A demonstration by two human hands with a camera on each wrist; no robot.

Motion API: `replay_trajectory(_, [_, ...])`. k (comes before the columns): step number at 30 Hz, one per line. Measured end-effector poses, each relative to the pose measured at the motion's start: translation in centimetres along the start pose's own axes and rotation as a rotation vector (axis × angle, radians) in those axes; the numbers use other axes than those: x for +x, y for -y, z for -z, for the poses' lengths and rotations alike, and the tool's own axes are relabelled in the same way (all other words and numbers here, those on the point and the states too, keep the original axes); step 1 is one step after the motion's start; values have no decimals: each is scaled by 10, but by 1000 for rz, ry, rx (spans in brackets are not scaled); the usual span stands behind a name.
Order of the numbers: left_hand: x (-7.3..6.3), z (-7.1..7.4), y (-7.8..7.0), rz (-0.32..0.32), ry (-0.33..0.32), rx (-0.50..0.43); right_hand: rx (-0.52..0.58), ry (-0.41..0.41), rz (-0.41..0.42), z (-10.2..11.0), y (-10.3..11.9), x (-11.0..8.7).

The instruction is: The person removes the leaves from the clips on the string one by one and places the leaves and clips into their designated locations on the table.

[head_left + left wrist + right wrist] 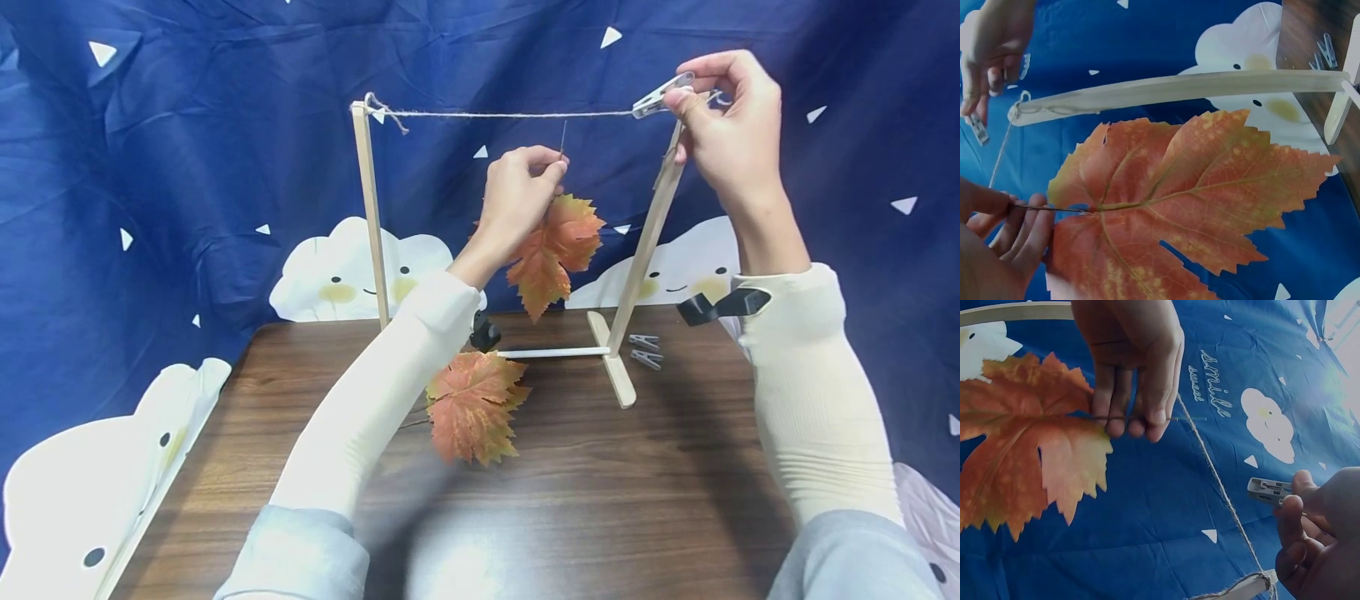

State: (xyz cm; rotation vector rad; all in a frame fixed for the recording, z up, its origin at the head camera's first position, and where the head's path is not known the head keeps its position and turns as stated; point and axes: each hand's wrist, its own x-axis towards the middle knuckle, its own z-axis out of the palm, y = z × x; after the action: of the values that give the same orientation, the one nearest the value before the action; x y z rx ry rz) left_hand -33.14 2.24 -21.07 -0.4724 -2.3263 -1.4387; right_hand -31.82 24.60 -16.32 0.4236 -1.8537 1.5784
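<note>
An orange-red artificial maple leaf (553,250) hangs by its thin stem (1047,208) from my left hand (521,193), which pinches the stem just below a stretched string (487,115). My right hand (738,125) holds a grey clothespin (1266,490) between thumb and fingers, near the right end of that string in the head view. Whether the clothespin touches the string I cannot tell. The string runs between the tops of two wooden posts, the left post (369,208) and the right post (648,237).
A second maple leaf (478,404) lies on the brown wooden table (600,500). Two more grey clothespins (645,352) lie right of the frame's wooden foot (617,375). A white rod (555,353) joins the frame low down. Behind hangs a blue cloth (225,167) with clouds.
</note>
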Motion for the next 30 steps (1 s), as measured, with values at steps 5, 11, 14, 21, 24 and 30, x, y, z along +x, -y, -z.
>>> replay_trajectory(5, [-3,9,5,-39,-18,-10,38,51,-28,1,-4,-7])
replay_trajectory(11, [-10,20,11,-75,-16,-89,78,102,-28,4,-9,-18])
replay_trajectory(14, [-14,26,13,-87,-17,-100,54,113,-29,5,-11,-23])
replay_trajectory(21, [-28,42,21,-106,-22,-89,-59,142,-17,8,-15,-35])
replay_trajectory(24, [-33,48,26,-127,-36,-79,-56,151,-29,8,-18,-40])
replay_trajectory(30, [-43,59,37,-142,-47,-174,-38,157,-52,11,-28,-53])
